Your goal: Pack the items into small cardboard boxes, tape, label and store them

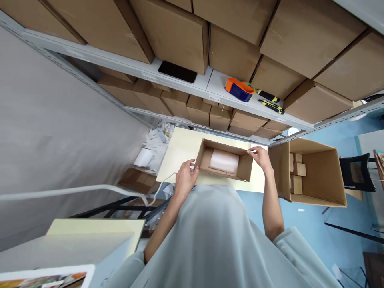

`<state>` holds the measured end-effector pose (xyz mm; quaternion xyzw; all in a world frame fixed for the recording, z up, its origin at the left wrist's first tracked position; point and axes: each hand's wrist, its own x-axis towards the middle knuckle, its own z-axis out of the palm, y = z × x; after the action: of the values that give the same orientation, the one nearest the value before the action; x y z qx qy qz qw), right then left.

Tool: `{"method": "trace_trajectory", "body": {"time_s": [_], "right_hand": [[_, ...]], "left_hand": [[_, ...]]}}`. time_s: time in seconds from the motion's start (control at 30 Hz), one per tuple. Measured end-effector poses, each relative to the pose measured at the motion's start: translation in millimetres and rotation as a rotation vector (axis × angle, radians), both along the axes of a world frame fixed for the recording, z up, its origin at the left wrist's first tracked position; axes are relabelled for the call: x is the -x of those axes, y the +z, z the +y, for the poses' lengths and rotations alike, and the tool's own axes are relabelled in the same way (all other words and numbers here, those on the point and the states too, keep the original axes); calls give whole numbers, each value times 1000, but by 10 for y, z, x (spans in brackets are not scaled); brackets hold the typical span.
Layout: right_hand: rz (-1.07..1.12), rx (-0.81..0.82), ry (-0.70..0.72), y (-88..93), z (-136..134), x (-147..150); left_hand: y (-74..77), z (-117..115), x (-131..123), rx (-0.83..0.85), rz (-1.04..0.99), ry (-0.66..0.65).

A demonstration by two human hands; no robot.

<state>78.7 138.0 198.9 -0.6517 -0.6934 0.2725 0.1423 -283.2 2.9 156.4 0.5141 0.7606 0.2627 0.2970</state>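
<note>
An open cardboard box (207, 172) stands on the pale yellow tabletop (177, 154). Inside it lies a whitish, translucent wrapped roll (224, 161), which looks like bubble wrap; whether anything is inside the wrap is hidden. My left hand (186, 176) holds the box's left end, its thumb and fingers bent at the wall. At the far right corner, my right hand (261, 157) pinches the rim between thumb and fingers. Part of a white label or paper (263, 146) shows on the table behind my right hand.
Shelves with many cardboard boxes (234, 52) rise behind the table. On one shelf lie a black phone (177, 72), an orange and blue tape dispenser (239, 89) and yellow-black utility knives (271, 106). A large carton (322, 172) with small boxes stands right; a white cable (99, 187) runs left.
</note>
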Motion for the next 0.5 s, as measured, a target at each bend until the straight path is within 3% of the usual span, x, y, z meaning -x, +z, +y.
{"method": "trace_trajectory", "body": {"time_s": [0.27, 0.5], "right_hand": [[30, -9, -142, -204, 136, 82], [496, 188, -246, -405, 116, 221]], "left_hand": [[-31, -101, -68, -62, -91, -51], [-29, 5, 39, -20, -171, -393]]}}
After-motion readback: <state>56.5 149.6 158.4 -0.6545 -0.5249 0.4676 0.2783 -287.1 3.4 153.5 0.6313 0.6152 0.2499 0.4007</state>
